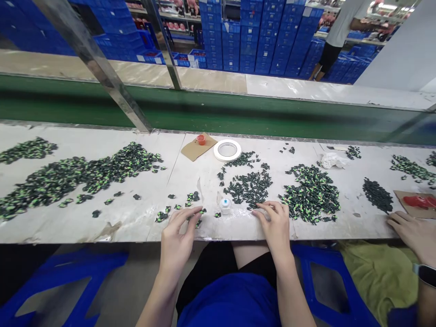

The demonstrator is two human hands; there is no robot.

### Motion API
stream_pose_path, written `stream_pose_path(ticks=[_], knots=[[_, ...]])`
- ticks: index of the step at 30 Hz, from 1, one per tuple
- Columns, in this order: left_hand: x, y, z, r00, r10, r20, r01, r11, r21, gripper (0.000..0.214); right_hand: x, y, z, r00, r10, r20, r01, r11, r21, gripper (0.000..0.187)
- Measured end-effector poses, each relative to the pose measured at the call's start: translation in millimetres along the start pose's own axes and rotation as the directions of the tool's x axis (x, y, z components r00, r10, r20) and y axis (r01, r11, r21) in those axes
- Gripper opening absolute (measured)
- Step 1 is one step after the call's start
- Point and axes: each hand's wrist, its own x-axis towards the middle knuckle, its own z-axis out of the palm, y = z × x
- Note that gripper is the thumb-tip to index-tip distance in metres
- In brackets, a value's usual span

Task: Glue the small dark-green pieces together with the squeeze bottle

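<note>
My left hand [179,234] is closed at the fingertips over a small black-and-green part [203,210], near the table's front edge. Several similar loose parts [162,216] lie just left of it. My right hand [276,225] has thumb and forefinger drawn together around a small black piece [250,208], at the near edge of a pile of small black pieces [251,185]. Between my hands stands a small clear bottle with a blue tip [225,205]. To the right of my right hand spreads a heap of black-and-green parts [311,195].
A white tape roll [218,152] and a red cup [201,139] on cardboard [190,151] lie farther back. Long heaps of black-and-green parts [68,177] cover the left. At right, another person's hand [408,231] rests near black pieces [377,195]. A green belt [218,113] runs behind.
</note>
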Motion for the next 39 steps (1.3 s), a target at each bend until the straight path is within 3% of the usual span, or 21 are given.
stream_pose_path(ticks=[4,9,13,17,22,29,36,39], knots=[[-7,3,2.4,0.998,0.002,0.056,0.001,0.999,-0.050,0.017,4,14,1,0.997,0.048,0.066,-0.046,0.999,-0.029,0.024],[-14,7,6.0,0.995,-0.013,0.096,0.022,0.996,-0.086,0.018,6,7,1,0.982,0.125,0.138,-0.120,0.992,-0.045,0.040],[-23,14,14.2,0.986,-0.057,0.157,0.079,0.988,-0.136,0.019,8,-8,-14,0.965,0.191,0.180,-0.212,0.972,0.104,0.035],[-28,25,27.5,0.965,-0.098,0.243,0.155,0.961,-0.228,0.019,5,-27,-24,0.941,0.214,0.263,-0.307,0.866,0.394,0.028],[-26,36,39.8,0.979,0.012,0.204,0.029,0.980,-0.195,0.017,-5,-49,-21,0.900,0.323,0.294,-0.436,0.686,0.582,0.027],[-25,40,42.8,0.977,0.118,0.177,-0.090,0.983,-0.159,0.016,-13,-64,-21,0.915,0.294,0.276,-0.403,0.713,0.574,0.021],[-25,42,41.1,0.968,0.127,0.215,-0.079,0.973,-0.217,0.017,-13,-60,-18,0.914,0.250,0.319,-0.396,0.722,0.567,0.016],[-23,41,40.3,0.960,0.061,0.275,0.017,0.962,-0.272,0.016,-12,-59,-18,0.932,0.203,0.301,-0.349,0.729,0.589,0.014]])
